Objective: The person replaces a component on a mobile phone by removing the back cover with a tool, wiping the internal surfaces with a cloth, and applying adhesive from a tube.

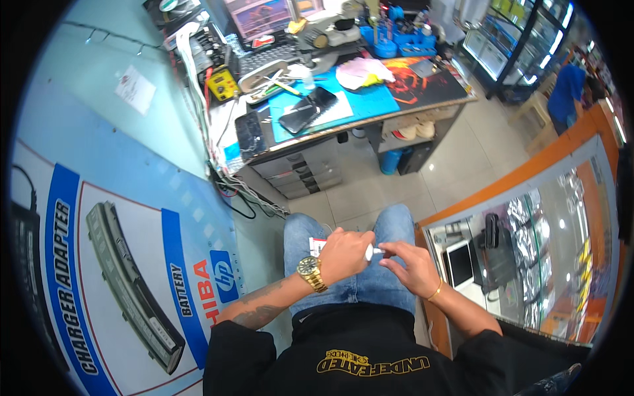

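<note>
Above my lap, my left hand (345, 254) is closed around a small white tube (370, 253) with a narrow tip that points right. Most of its body is hidden by the fingers. My right hand (411, 265) meets that tip with thumb and index finger; whether a cap sits between them is too small to tell. A red-and-white packet (317, 245) shows beside the left hand, partly covered by it; I cannot tell if it is held or lies on my thigh. A gold watch (312, 274) is on my left wrist and a thin bracelet (436, 289) on my right.
Ahead stands a workbench with a blue mat (383, 99), a dark phone (309, 111), another phone (249, 134), a tool tray (264, 80) and a yellow meter-like device (222, 84). A glass display case (522, 244) is at right, a postered wall at left. Another person (566, 92) is far right.
</note>
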The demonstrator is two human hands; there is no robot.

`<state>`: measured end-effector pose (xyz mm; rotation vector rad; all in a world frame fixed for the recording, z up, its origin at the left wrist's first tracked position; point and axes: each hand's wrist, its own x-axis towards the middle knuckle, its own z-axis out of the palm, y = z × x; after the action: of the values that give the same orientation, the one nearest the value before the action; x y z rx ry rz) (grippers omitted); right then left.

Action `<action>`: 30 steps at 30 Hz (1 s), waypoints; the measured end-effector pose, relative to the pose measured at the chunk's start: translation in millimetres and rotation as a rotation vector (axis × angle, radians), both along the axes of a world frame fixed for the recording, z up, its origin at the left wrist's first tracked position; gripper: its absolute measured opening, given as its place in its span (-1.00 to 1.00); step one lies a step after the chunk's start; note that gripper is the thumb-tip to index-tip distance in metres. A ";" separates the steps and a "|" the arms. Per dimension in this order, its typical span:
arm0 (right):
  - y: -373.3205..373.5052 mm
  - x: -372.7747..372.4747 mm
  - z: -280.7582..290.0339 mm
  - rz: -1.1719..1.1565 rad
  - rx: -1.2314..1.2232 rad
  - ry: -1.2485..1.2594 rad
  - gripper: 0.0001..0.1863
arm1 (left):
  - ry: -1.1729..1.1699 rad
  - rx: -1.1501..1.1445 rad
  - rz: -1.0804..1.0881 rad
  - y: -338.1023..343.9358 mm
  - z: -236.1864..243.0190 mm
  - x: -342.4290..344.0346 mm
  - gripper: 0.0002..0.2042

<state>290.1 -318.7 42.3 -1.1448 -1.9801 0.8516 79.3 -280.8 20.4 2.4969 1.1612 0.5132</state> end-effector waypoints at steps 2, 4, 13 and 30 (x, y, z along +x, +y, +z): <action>1.9 -6.6 -13.9 -0.007 0.042 0.006 -0.66 | -0.062 -0.080 -0.019 4.6 -18.4 -2.0 -0.75; 4.4 -10.8 -22.8 -0.099 0.049 0.019 -0.66 | -0.071 -0.106 0.009 10.9 -20.8 -2.0 -0.76; 8.4 15.0 -195.9 -0.408 -0.073 -0.590 -0.20 | 0.180 -0.192 0.562 201.6 -215.8 -138.5 -0.45; 56.9 38.0 -87.6 0.368 -0.679 1.747 -0.33 | 0.307 -0.025 0.588 205.0 -240.2 -167.2 -0.63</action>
<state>328.2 -261.8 -45.3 0.0247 -0.3674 1.8486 -88.0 -75.8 -219.8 2.2375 2.0237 0.2496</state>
